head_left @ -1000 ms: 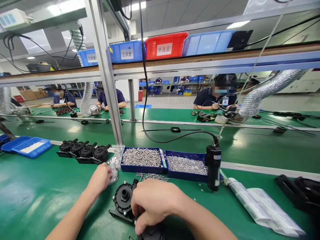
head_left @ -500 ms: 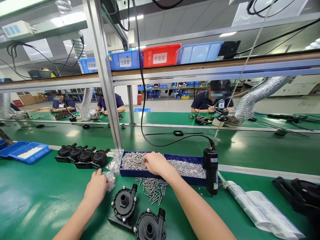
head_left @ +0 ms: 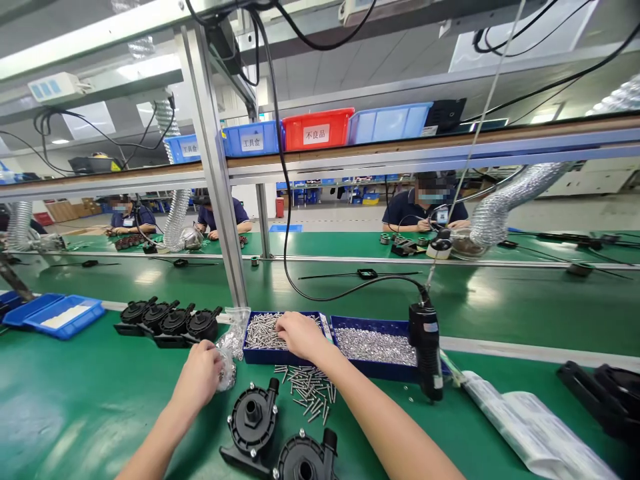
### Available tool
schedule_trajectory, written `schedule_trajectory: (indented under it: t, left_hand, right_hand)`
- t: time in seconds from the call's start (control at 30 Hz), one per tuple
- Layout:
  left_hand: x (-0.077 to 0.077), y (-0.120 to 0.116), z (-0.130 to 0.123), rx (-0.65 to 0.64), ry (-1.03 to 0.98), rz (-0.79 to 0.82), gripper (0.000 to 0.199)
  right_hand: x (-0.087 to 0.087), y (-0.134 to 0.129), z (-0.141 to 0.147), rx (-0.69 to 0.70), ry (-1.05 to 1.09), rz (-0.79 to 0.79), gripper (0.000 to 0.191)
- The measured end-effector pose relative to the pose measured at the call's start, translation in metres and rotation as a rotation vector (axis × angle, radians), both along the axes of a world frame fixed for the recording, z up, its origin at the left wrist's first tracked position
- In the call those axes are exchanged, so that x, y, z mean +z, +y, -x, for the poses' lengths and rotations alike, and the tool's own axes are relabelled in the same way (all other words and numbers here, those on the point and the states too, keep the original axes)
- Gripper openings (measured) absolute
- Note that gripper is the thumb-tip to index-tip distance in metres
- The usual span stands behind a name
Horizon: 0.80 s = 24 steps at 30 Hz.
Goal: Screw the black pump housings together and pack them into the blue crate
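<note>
My left hand (head_left: 200, 373) is closed on a small clear plastic bag (head_left: 227, 372) of metal parts, left of the black pump housings. My right hand (head_left: 303, 335) reaches into a blue tray of screws (head_left: 263, 331); its fingertips are bent down among the screws, and what they hold is too small to tell. Loose screws (head_left: 310, 393) lie in front of that tray. Two black pump housings (head_left: 253, 420) with screws standing in their rims sit below. A second blue tray (head_left: 375, 343) holds small metal pieces.
A black electric screwdriver (head_left: 426, 353) hangs at the right tray. Several black housings (head_left: 175, 321) stand at the left, beside another clear bag (head_left: 235, 337). Plastic-wrapped parts (head_left: 525, 420) lie right. An upright metal post (head_left: 213, 167) rises behind. People sit across the bench.
The view has shifted slightly, with the bench lower in the picture. My right hand has moved a little left within the screw tray. My left hand still grips the bag.
</note>
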<state>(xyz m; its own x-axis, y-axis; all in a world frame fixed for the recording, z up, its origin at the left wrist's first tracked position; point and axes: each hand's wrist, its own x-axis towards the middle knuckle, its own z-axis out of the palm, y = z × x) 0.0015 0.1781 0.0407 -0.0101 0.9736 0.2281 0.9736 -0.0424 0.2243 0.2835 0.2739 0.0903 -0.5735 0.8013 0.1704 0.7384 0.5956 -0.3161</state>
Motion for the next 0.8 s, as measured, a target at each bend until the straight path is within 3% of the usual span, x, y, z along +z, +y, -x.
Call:
schedule_trajectory:
  t: [0.1, 0.2, 0.3, 0.4, 0.63, 0.8]
  left_hand:
    - [0.014, -0.002, 0.001, -0.046, -0.198, -0.153, 0.028]
    - [0.027, -0.006, -0.01, -0.064, -0.559, -0.222, 0.034]
    - [0.03, -0.01, -0.03, -0.086, -0.962, -0.098, 0.048]
    - [0.027, -0.011, -0.045, -0.087, -1.197, -0.009, 0.056]
    - [0.022, -0.011, -0.049, -0.074, -1.257, -0.069, 0.053]
    - [0.021, -0.013, -0.049, -0.084, -1.161, -0.103, 0.046]
  right_hand:
    - [0.003, 0.001, -0.004, -0.048, 0.047, -0.009, 0.014]
    - [0.009, 0.0, -0.007, -0.071, 0.119, -0.01, 0.016]
    - [0.017, -0.006, -0.007, -0.053, 0.213, 0.003, 0.021]
    - [0.026, -0.017, 0.0, 0.004, 0.316, 0.023, 0.026]
    - [0.035, -0.049, 0.023, 0.272, 0.506, 0.188, 0.02]
    - [0.028, -0.053, 0.031, 0.271, 0.481, 0.171, 0.02]
